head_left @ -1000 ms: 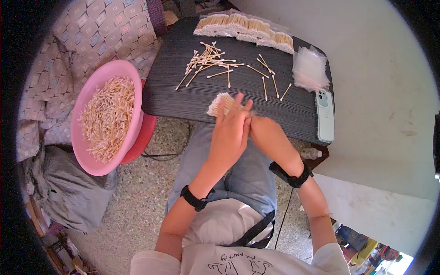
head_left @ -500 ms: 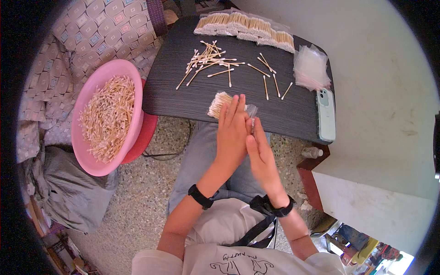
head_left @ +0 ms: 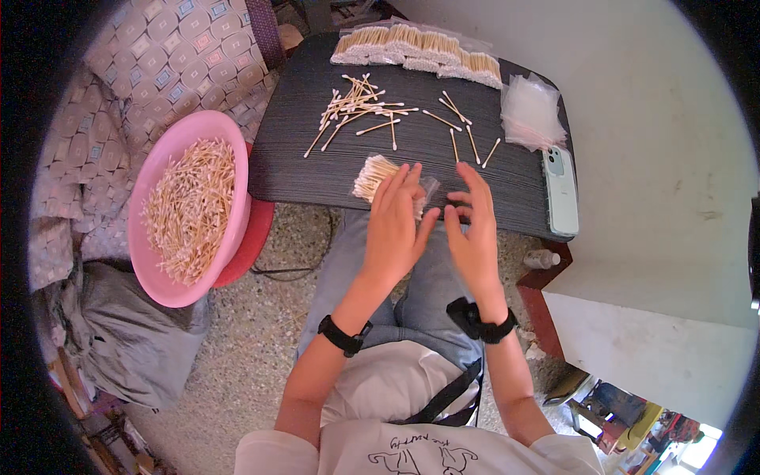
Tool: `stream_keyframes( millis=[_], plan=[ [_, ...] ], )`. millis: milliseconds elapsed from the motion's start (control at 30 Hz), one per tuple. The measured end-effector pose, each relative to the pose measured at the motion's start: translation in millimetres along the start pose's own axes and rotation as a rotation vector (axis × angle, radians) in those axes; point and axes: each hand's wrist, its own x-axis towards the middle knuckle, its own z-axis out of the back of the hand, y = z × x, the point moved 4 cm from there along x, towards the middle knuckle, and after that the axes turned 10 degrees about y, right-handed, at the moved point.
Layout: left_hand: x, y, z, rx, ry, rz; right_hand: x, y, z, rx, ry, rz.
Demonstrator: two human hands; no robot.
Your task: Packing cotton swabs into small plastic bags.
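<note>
A clear plastic bag of cotton swabs (head_left: pixel 370 176) lies at the near edge of the black table (head_left: pixel 475 207). My left hand (head_left: pixel 391 226) rests over its right part, fingers stretched out and thumb apart, hiding some of the swabs. The bag's clear end shows beside those fingers. My right hand (head_left: pixel 476 237) is raised just to the right of the bag, open, with its fingers apart and nothing in them. Beyond my hands lie a loose heap of cotton swabs (head_left: pixel 352 107) and several scattered swabs (head_left: pixel 455 146).
Filled bags of swabs (head_left: pixel 419 49) line the far edge. Empty clear bags (head_left: pixel 532 111) and a pale phone (head_left: pixel 560 194) lie at the right. A pink basin (head_left: pixel 134 229) full of swabs stands left of the table. A wall (head_left: pixel 665 182) borders the right side.
My right hand has moved away from the left hand and the bag, to the right, and its fingers have spread. My left thumb has come away from its fingers.
</note>
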Motion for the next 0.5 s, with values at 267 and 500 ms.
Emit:
stream_keyframes(
  millis=[267,500],
  plan=[
    [2,-3,-2,0.146,0.017,0.008,28,-13,-8,-0.085,0.180,0.126],
    [5,9,1,0.243,-0.053,-0.066,28,-21,-8,-0.179,0.177,0.285]
  ],
)
